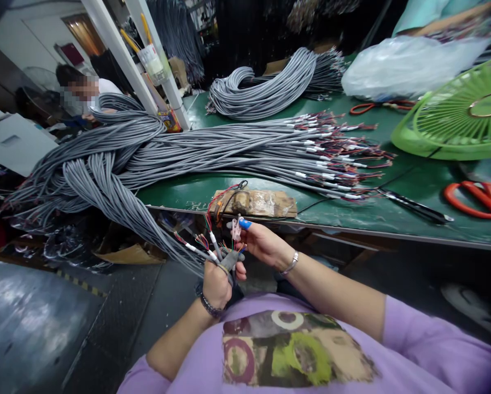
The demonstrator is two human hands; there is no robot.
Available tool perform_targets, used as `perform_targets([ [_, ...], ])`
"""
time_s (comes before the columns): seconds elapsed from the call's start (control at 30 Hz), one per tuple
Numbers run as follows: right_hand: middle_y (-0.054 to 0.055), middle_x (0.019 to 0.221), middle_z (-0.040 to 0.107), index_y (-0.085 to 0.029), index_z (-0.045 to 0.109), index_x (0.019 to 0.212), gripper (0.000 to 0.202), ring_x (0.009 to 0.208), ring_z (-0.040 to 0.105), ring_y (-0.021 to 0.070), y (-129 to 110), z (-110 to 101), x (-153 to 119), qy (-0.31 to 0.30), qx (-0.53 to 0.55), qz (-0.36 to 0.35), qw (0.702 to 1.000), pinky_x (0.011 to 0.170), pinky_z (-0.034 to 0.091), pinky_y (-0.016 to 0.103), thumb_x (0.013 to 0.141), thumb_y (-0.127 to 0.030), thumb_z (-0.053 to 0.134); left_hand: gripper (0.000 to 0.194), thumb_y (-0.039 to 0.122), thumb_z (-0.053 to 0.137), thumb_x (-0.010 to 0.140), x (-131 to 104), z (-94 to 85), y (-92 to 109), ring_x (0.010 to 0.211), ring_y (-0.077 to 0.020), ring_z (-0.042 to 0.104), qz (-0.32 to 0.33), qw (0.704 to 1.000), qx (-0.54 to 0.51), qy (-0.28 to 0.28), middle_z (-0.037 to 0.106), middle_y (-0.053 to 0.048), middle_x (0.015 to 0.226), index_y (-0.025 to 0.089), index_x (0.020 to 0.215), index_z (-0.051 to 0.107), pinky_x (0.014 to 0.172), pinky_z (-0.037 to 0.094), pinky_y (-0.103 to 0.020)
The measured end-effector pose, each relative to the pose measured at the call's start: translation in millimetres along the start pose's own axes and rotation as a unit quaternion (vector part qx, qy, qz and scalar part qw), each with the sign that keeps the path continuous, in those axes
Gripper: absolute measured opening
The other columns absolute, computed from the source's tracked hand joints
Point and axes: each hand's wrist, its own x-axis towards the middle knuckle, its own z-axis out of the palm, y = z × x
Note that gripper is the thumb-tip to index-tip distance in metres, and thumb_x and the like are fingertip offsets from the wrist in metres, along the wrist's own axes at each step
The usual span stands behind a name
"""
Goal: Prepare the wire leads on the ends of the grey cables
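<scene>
A purple shirt point(286, 328) fronts gray cables point(141, 220) slanting down-right.

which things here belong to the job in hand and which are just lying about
Job in hand, it seems:
gray cables gripped by the left hand
cable bundle spread on the green bench
wooden block at its near edge

Apparently just lying about:
green fan
red-handled scissors
translucent plastic bag

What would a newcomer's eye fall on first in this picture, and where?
Probably the mass of grey cables sweeping across the green table, coloured wire ends fanned out toward the right. Next, the bright green fan at the right edge, above the red-orange scissors handles. Lower centre, the left hand grips cable ends, beside the right hand and its blue finger wrap.
</scene>
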Motion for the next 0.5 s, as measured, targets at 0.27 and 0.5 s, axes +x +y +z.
perform_targets([
  [0.27, 0.003, 0.070, 0.063, -0.017, 0.066, 0.079, 0.026, 0.059, 0.052, 0.0116, 2.7, 2.5, 2.9, 0.041, 0.034, 0.028, 0.998, 0.053, 0.043, 0.023, 0.080, -0.042, 0.063, 0.031, 0.040, 0.075, 0.061, 6.7, 3.1, 1.3, 0.037, -0.0081, 0.051, -0.010, 1.000, -0.009, 0.020, 0.059, 0.002, 0.047, 0.014, 0.066, 0.061, 0.038, 0.043, -0.018],
  [0.5, 0.003, 0.069, 0.063, -0.018, 0.067, 0.078, 0.027, 0.061, 0.052, 0.0140, 7.1, 4.9, 9.0, 0.067, 0.037, 0.003, 0.997, 0.058, 0.044, 0.026, 0.077, -0.046, 0.066, 0.030, 0.039, 0.075, 0.061, 9.8, 3.9, -3.6, 0.036, -0.0084, 0.051, -0.011, 1.000, -0.003, 0.020, 0.059, 0.001, 0.046, 0.014, 0.065, 0.060, 0.036, 0.042, -0.018],
])
